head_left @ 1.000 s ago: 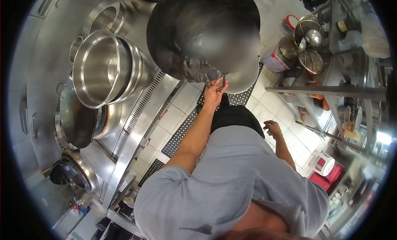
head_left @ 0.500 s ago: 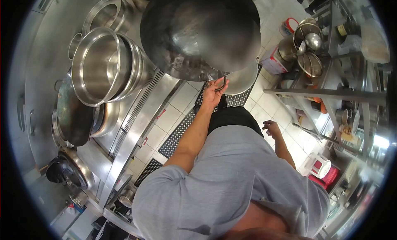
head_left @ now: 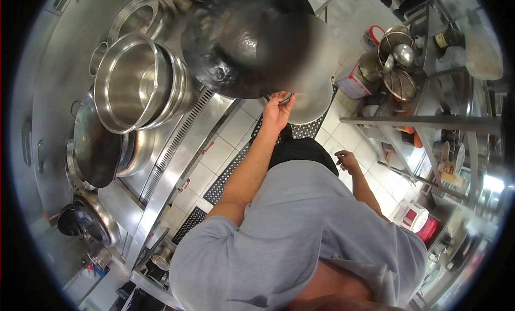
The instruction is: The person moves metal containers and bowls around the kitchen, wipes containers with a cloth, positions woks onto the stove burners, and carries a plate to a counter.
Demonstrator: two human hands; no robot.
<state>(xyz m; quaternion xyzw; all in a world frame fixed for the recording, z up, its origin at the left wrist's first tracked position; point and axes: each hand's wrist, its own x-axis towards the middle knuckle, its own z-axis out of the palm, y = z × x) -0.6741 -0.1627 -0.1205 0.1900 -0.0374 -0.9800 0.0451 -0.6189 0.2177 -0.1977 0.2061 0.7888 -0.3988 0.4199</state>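
A large dark wok (head_left: 225, 48) fills the top centre, over the edge of the steel counter. My left hand (head_left: 276, 111) is closed around its small loop handle at the near rim. A blurred patch hides the wok's right part. Just beyond my left hand, a wide pale metal basin (head_left: 315, 106) shows partly from behind the wok. My right hand (head_left: 347, 161) hangs low at my side, fingers loosely bent and apart, with nothing visible in it.
Stacked steel pots (head_left: 129, 83) stand on the counter at left, beside another dark wok (head_left: 96, 145). Strainers and a ladle (head_left: 403, 54) sit at right near a metal shelf rack (head_left: 418, 122). A perforated black mat (head_left: 222, 185) covers part of the tiled floor.
The wok has shifted a little left and up and tilted differently, its handle still in my left hand. More of the basin shows. My right hand has moved slightly left and up.
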